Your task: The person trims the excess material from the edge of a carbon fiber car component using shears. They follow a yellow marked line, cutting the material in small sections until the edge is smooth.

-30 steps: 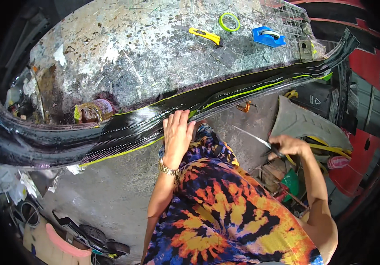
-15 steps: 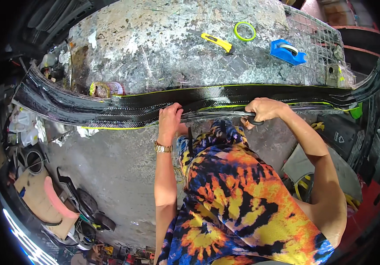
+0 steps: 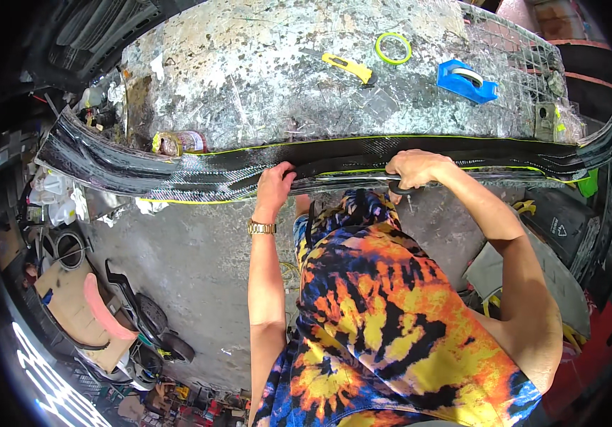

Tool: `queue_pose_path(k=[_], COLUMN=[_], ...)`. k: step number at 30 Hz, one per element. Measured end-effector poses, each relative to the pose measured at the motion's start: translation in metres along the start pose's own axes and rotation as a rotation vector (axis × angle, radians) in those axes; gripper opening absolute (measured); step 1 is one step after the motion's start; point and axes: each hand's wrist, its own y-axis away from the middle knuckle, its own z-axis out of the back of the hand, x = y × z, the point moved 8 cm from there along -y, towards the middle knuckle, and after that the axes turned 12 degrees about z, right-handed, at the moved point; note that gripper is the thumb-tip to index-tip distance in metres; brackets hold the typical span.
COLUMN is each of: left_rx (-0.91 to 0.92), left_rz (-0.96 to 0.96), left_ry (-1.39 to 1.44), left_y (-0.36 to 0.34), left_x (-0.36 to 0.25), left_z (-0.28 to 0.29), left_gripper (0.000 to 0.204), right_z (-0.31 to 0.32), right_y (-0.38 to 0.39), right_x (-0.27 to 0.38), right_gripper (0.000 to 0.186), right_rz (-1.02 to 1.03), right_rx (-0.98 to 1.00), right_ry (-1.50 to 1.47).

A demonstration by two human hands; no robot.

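Note:
A long, curved black mould point(image 3: 92, 160) runs across in front of me, with woven carbon fibre cloth point(image 3: 341, 151) lying along it and yellow-green tape on its edges. My left hand point(image 3: 274, 188), a gold watch on its wrist, has its fingers bent over the near edge of the cloth, gripping it. To the right, my right hand point(image 3: 420, 169) is closed round the black-handled scissors point(image 3: 400, 188). Their blades point left along the near edge, beside a yellow-green tape line; whether they stand apart is too fine to make out.
Beyond the mould, a stained worktable point(image 3: 277, 78) bears a yellow utility knife point(image 3: 347, 67), a yellow-green tape roll point(image 3: 379, 48) and a blue tape dispenser point(image 3: 466, 82). A jar point(image 3: 178, 142) lies near the mould's left part. Cardboard point(image 3: 82, 302) and a black bin point(image 3: 558, 217) stand lower down.
My right hand has shifted slightly left along the near edge with the scissors, and less of their blades shows. My left hand keeps its place on the cloth. The whole view has shifted slightly.

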Motion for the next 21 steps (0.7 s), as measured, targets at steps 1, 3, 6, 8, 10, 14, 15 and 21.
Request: queue_pose_path(k=[1, 3, 6, 8, 10, 14, 15, 21], left_rx=[-0.010, -0.021, -0.029, -0.030, -0.031, -0.051, -0.056, -0.078], left_rz=[-0.001, -0.004, 0.003, 0.012, 0.004, -0.041, -0.035, -0.061], left_ry=[-0.010, -0.019, 0.028, 0.024, 0.022, 0.004, 0.007, 0.006], left_y=[0.001, 0.002, 0.004, 0.004, 0.004, 0.007, 0.007, 0.012], left_x=[0.002, 0.000, 0.001, 0.003, 0.002, 0.004, 0.007, 0.018], left_z=[0.000, 0.000, 0.001, 0.003, 0.005, 0.008, 0.009, 0.008], left_gripper=[0.017, 0.017, 0.016, 0.016, 0.016, 0.014, 0.014, 0.012], right_z=[0.000, -0.002, 0.003, 0.003, -0.003, -0.013, -0.013, -0.015], right_y=[0.000, -0.003, -0.005, -0.008, -0.017, -0.030, -0.031, -0.035], right_x=[0.002, -0.004, 0.004, 0.007, 0.003, 0.001, 0.007, 0.024], right_gripper=[0.046, 0.043, 0.036, 0.032, 0.049, 0.050, 0.051, 0.051], right_rz=[-0.020, -0.024, -0.014, -0.001, 0.040, 0.089, 0.108, 0.104], right_rx=[0.028, 0.030, 0.032, 0.031, 0.019, -0.039, -0.054, -0.058], right_ry=[-0.003, 0.010, 0.020, 0.019, 0.035, 0.062, 0.087, 0.067])
